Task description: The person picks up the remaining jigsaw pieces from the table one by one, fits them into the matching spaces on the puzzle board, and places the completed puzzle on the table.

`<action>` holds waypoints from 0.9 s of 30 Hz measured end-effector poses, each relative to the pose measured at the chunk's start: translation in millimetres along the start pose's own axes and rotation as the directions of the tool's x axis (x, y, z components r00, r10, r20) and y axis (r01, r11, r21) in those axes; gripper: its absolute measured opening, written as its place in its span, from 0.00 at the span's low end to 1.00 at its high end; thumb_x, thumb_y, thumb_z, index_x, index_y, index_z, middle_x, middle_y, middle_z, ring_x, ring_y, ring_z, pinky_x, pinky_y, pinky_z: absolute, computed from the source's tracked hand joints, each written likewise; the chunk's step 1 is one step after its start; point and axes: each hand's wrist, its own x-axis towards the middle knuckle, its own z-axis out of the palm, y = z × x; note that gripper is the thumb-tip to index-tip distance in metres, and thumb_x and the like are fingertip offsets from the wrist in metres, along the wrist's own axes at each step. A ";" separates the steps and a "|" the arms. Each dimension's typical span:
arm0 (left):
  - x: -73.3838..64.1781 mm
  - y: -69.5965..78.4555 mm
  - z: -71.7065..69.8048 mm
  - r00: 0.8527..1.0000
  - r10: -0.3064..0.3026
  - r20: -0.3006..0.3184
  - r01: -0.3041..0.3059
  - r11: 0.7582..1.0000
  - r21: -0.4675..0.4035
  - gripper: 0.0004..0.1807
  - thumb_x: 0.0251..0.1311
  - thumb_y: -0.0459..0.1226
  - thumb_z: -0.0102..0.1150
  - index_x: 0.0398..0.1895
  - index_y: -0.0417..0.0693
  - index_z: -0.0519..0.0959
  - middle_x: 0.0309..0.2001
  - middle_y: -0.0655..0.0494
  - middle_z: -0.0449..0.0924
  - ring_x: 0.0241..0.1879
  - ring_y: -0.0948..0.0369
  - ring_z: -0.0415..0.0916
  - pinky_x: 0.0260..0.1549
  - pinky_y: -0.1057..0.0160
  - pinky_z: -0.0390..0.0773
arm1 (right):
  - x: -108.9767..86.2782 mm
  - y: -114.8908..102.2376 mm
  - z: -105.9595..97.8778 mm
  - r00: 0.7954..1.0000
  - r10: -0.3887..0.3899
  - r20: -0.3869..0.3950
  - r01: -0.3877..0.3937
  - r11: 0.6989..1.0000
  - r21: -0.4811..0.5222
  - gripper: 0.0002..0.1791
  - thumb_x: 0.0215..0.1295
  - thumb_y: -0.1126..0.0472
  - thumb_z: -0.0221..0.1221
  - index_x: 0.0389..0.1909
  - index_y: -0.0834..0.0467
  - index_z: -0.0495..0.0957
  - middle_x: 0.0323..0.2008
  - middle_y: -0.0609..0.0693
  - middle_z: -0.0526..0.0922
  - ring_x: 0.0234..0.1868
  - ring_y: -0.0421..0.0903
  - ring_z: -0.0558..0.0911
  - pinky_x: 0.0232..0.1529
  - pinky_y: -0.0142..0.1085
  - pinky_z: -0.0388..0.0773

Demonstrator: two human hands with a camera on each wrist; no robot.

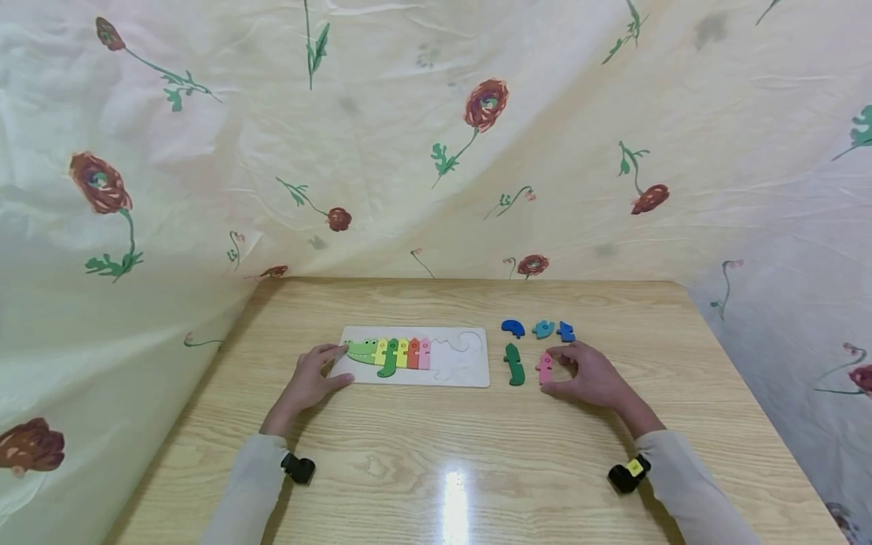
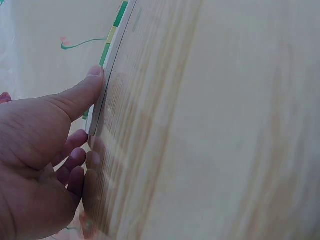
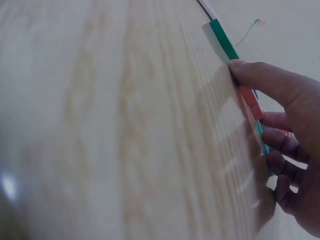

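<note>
Puzzle piece (image 1: 546, 368), pink, oblong: right fingers (image 1: 564, 350) pinch its ends.
Long axis fore-and-aft; left fingers (image 1: 330, 353), unclenched, touch white rectangular board (image 1: 471, 366).

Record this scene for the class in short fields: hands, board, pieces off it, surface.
Left hand: rests on the left end of the board
Right hand: pinches a pink piece off the board
Board: crocodile head at left, coloured pieces beside it, right part unfilled
Also off board: green piece between board and pink piece; three blue pieces farther back
Surface: wooden table
</note>
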 end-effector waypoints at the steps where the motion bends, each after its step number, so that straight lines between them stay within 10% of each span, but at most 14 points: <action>1: -0.2 -0.1 -0.1 1.000 0.000 -0.001 0.000 1.000 0.001 0.37 0.64 0.42 0.70 0.75 0.47 0.68 0.75 0.37 0.59 0.72 0.39 0.53 0.69 0.35 0.60 | 0.0 -0.2 0.0 1.000 0.000 0.000 0.000 1.000 0.001 0.46 0.50 0.34 0.75 0.61 0.63 0.79 0.42 0.50 0.79 0.39 0.46 0.71 0.36 0.37 0.71; 27: -0.6 0.1 0.2 1.000 0.002 0.000 -0.002 1.000 -0.005 0.37 0.63 0.43 0.70 0.75 0.48 0.69 0.75 0.37 0.59 0.72 0.38 0.53 0.69 0.35 0.59 | 3.8 -20.8 -15.3 0.996 -0.053 -0.078 0.053 0.999 -0.012 0.40 0.49 0.40 0.77 0.60 0.59 0.81 0.43 0.54 0.82 0.41 0.51 0.77 0.36 0.39 0.75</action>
